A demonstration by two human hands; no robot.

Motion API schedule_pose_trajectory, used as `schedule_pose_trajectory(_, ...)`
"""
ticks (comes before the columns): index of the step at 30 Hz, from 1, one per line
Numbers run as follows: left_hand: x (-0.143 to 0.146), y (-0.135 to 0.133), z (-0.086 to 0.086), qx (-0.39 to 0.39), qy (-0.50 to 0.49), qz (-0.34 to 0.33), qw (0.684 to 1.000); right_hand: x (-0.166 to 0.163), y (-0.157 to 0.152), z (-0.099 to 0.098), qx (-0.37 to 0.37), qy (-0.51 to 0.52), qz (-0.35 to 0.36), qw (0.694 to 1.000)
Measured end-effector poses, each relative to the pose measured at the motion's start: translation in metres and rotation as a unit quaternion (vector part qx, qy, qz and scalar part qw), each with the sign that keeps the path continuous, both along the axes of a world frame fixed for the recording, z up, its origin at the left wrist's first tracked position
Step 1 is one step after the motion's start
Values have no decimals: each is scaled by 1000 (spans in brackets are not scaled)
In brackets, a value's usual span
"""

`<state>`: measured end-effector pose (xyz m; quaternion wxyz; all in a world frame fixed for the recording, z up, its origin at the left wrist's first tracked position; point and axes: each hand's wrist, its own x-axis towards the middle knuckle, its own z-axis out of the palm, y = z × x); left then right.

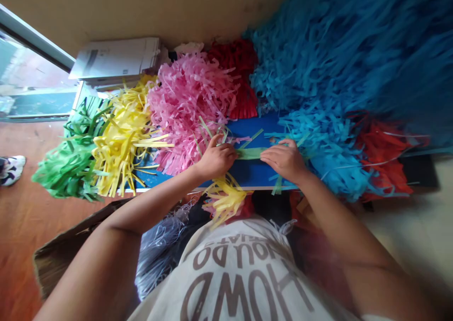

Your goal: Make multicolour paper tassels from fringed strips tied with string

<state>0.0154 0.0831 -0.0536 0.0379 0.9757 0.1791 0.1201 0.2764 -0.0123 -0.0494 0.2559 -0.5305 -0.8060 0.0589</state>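
Note:
A light green fringed tissue paper strip [252, 153] is stretched level over the blue tabletop [244, 175]. At its left end my left hand [218, 156] is closed on it, fingers pressed together. My right hand [286, 160] pinches the other end. Thin green strands stick out beyond both hands. A heap of pink fringed tissue paper [193, 99] lies just past my left hand. Close beside my right hand is light blue fringe [329, 141]. Yellow fringe [228, 196] hangs over the table's front edge, below my left hand.
Left along the table lie yellow fringe [122, 132] and green fringe [69, 165]. Dark red fringe [242, 71] and a stack of white papers [116, 56] sit at the back. A huge blue fringe pile [354, 42] rises at right, near orange-red fringe [384, 146]. Silvery strands [159, 252] hang below.

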Motion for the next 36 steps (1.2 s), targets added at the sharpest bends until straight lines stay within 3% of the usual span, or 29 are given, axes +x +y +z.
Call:
schedule_pose_trajectory(10,-8,-6,7,-16,7,14,1000,-19,-5,0,37,-65,3,997)
schedule_pose_trajectory(15,-12,-7,3,-48,-13,58,997,-19,-14,-5,55,-71,-66,994)
schedule_pose_trajectory(18,-13,-8,3,-60,-28,78,995,-21,-17,-5,43,-73,-54,995)
schedule_pose_trajectory(23,-17,-11,5,-16,-27,75,997,-21,-16,-6,39,-54,-42,997)
schedule_pose_trajectory(26,-19,-16,13,17,-49,114,992,-21,-16,-4,20,-25,-53,998)
schedule_pose_trajectory(28,-13,-22,21,21,-70,144,987,-23,-17,-1,13,-19,-76,997)
schedule_pose_trajectory(31,8,-29,27,1,-61,126,990,-26,-19,5,26,-33,-88,995)
schedule_pose_trajectory(34,20,-20,21,-18,-24,108,994,-26,-21,10,69,-46,-77,994)
schedule_pose_trajectory(36,7,-6,16,-25,-8,134,991,-24,-23,11,94,-44,-70,992)
